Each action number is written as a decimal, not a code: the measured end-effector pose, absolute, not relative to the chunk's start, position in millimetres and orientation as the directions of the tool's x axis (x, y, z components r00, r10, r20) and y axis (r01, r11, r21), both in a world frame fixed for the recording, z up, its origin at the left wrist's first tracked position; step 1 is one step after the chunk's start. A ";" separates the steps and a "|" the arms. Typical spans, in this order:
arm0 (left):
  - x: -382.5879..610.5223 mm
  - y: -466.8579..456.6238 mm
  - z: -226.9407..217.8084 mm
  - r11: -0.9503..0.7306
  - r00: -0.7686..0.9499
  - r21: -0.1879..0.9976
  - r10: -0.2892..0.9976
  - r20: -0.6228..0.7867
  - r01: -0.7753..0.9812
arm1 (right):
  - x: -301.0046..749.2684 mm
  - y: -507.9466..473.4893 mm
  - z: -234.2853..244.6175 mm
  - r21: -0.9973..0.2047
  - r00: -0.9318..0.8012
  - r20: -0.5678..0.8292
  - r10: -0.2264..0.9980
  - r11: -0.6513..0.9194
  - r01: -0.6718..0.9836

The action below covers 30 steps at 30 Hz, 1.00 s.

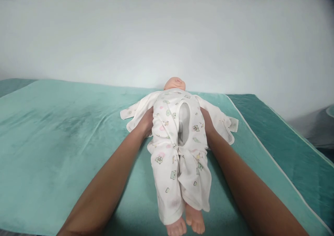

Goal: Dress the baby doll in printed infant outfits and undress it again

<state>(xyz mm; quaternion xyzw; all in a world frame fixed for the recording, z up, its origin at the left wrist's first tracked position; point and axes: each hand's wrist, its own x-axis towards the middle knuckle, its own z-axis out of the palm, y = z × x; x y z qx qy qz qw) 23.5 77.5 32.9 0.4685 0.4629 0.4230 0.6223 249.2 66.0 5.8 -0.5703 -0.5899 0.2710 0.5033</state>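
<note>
Seemingly for even support, our left hand (149, 119) and right hand (207, 121) flank the white-clothed plastic baby doll (168, 133) lying face-up on pale-green cloth (65, 152), though we cannot tell their hidden grip.

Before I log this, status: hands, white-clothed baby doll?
Left hand, right hand: flanking doll, grip unseen. Doll face-up on green fabric sheet. White cloth sleeves alongside.

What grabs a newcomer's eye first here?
The doll on its back mid-picture, in white printed clothes, bare feet nearest the camera. Next, the left hand and right hand, at either side of its torso, partly hidden. Beneath spreads a green cover.
</note>
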 end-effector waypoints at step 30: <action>10.1 144.5 63.6 -0.320 0.413 0.888 0.895 0.169 0.331 | 255.3 118.2 57.7 -0.782 -0.290 0.249 0.924 0.369 0.503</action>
